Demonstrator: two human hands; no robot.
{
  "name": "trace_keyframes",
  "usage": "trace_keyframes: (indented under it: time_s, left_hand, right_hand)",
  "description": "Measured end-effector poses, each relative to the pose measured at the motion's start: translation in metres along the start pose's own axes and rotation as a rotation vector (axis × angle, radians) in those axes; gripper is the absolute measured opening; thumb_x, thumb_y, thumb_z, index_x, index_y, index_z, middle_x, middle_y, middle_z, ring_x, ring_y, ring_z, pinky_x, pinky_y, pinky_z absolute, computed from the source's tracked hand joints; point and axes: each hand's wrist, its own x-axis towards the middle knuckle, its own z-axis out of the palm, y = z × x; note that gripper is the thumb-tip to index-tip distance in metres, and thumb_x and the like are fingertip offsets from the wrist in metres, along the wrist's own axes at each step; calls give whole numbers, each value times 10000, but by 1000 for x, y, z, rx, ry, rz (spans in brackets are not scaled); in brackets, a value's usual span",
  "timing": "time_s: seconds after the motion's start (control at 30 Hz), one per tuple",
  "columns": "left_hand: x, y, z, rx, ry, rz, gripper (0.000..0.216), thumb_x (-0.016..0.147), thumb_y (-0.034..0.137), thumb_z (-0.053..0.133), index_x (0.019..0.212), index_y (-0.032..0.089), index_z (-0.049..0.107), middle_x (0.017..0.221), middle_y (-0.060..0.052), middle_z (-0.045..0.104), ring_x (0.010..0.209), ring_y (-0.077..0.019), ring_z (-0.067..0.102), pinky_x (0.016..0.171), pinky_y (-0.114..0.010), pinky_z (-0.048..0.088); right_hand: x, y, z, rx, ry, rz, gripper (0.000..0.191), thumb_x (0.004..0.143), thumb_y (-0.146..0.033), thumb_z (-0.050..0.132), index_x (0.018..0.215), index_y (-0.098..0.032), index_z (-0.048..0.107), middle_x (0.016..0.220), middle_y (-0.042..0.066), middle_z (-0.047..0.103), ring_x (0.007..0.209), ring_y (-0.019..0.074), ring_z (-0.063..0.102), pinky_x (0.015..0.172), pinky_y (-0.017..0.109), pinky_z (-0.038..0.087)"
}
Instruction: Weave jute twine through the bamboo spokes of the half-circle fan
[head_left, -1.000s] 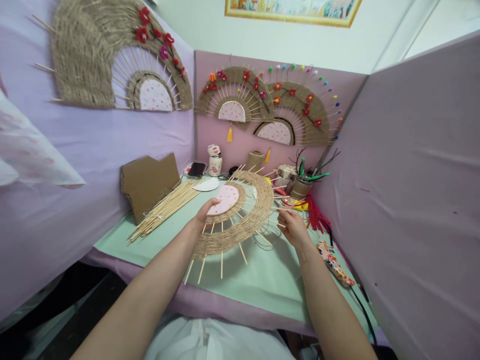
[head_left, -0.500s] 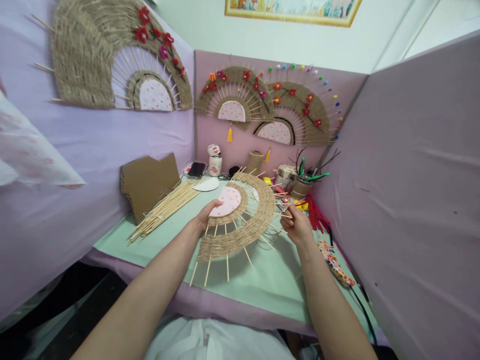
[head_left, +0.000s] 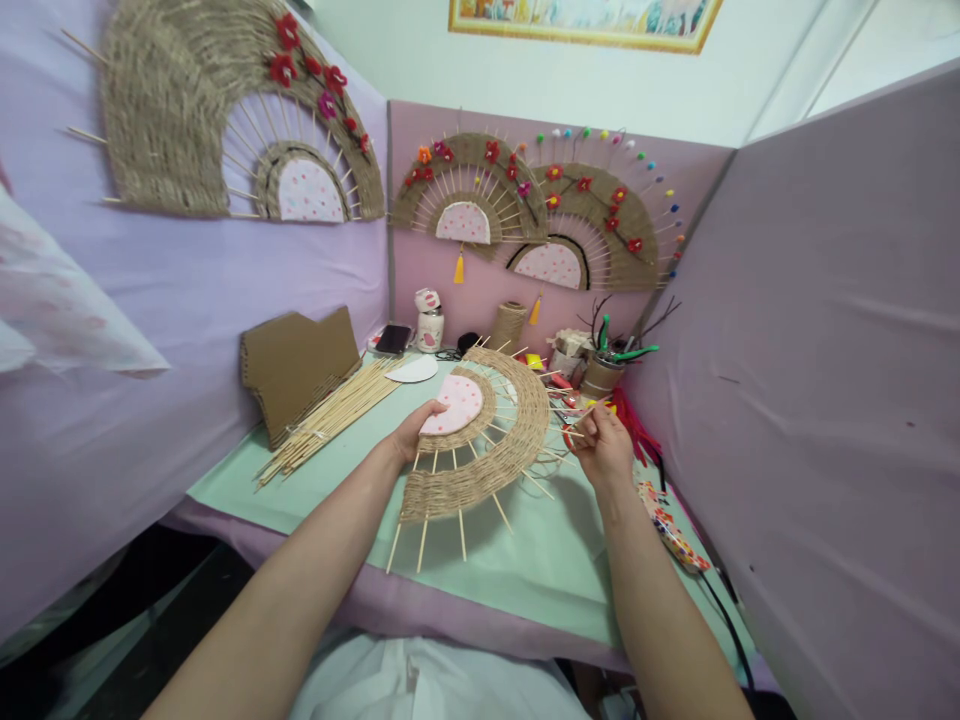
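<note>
A half-round woven fan (head_left: 517, 440) of twine on thin wooden sticks is held tilted over the table. Pink dotted cloth (head_left: 454, 405) covers the half-disc at its centre. My left hand (head_left: 414, 430) grips the fan by this half-disc, thumb on top and the other fingers hidden underneath. At the right rim, my right hand (head_left: 606, 447) is closed, fingertips pinched together beside the protruding stick ends. Whatever it pinches is too small to make out. Loose loops of twine show beneath the fan on that side.
Bundled wooden sticks (head_left: 330, 420) and cardboard (head_left: 300, 365) lie left. Behind stand a twine spool (head_left: 510, 325) and a tin of tools (head_left: 602, 373). A floral-covered tool with a cord (head_left: 679, 535) lies right. Finished fans (head_left: 480, 160) hang on the partition.
My right hand has shifted slightly right, away from the stick ends at the rim. The fan has turned a little, its lower sticks swinging right. My left hand keeps its grip.
</note>
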Motion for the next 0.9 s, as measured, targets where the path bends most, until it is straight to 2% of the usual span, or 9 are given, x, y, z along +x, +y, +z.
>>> trace_keyframes:
  time_s: [0.1,0.27,0.47,0.7,0.9]
  left_hand:
    - [1,-1,-1,27,15,-22,391,761,270,442,1003,13,611,776,-173,715,669,-235,682,682,-324,531]
    - [3,-2,-4,38,5,-22,399,747,258,469,1009,-8,610,778,-187,712,669,-236,685,685,-314,530]
    - [2,-1,-3,30,9,-54,428,746,263,454,1051,-4,592,808,-183,715,705,-243,686,716,-334,525]
    - [-1,-1,1,1,7,-20,428,760,256,444,1051,-25,584,811,-195,711,706,-244,685,715,-335,523]
    - [0,-3,5,-55,-18,26,384,864,263,409,1093,1,571,795,-168,717,699,-235,691,716,-339,524]
  right_hand:
    - [0,1,1,37,45,-130,375,700,-422,704,636,-209,403,509,-84,316,399,44,217,372,207,190]
    - [0,3,2,-34,33,-145,302,711,-393,692,664,-213,455,510,-88,317,384,38,222,369,205,188]
    - [1,5,0,-38,25,-42,328,678,-390,723,669,-214,447,495,-96,305,384,38,230,368,191,203]
    - [-1,14,4,-127,9,51,296,658,-373,723,649,-200,483,478,-91,314,393,41,223,359,189,163]
    - [-1,21,5,-206,26,102,303,601,-387,752,655,-196,523,487,-80,365,415,47,279,383,191,222]
